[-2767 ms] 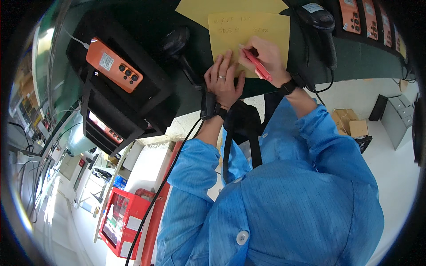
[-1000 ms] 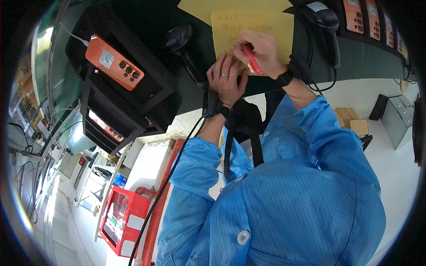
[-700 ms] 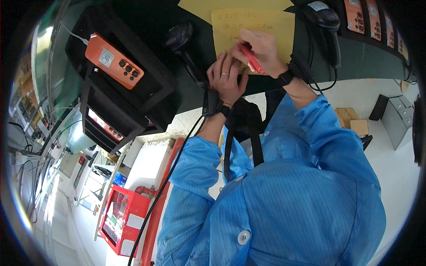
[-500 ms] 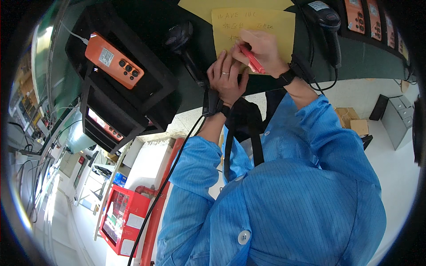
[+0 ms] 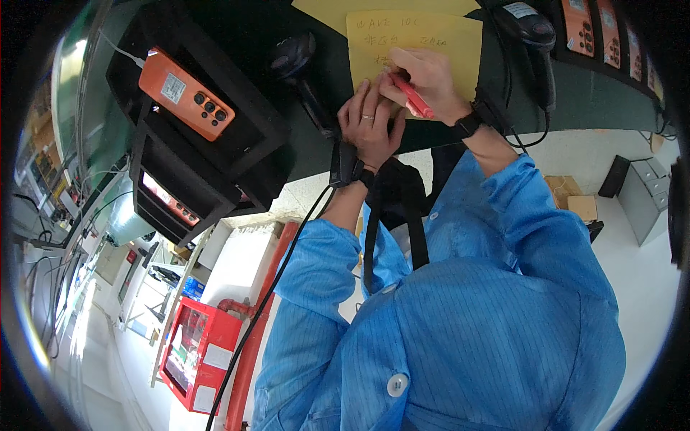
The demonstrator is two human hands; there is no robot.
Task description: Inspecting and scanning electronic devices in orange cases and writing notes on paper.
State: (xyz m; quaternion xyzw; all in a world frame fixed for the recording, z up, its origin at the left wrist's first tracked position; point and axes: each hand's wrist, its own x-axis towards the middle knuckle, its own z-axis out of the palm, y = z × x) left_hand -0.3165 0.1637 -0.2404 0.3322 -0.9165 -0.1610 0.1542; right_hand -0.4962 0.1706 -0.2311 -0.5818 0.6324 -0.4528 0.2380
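A yellow sheet of paper (image 5: pixel 460 43) with a few handwritten lines lies on the dark green table. Wrapped round a red pen (image 5: pixel 413 97), my right hand (image 5: pixel 435 79) rests on the sheet, with the pen's tip down at the writing. The tip itself is partly covered by the fingers. My left hand (image 5: pixel 370 126), wearing a ring, lies flat on the paper's lower left edge with its fingers stretched out. Both wrists carry dark straps with small devices. Under the top edge of this sheet, another yellow sheet (image 5: pixel 388 7) shows.
Left of the paper stands a black handheld scanner (image 5: pixel 295 61); a second scanner (image 5: pixel 528 29) with a cable lies to its right. An orange phone (image 5: pixel 187 93) sits in a black stand (image 5: pixel 251 122) at far left. Several orange phones (image 5: pixel 577 29) line the far right.
The paper and both hands appear shifted very slightly right in the picture. My right hand keeps its grip on the pen, and my left stays flat on the sheet.
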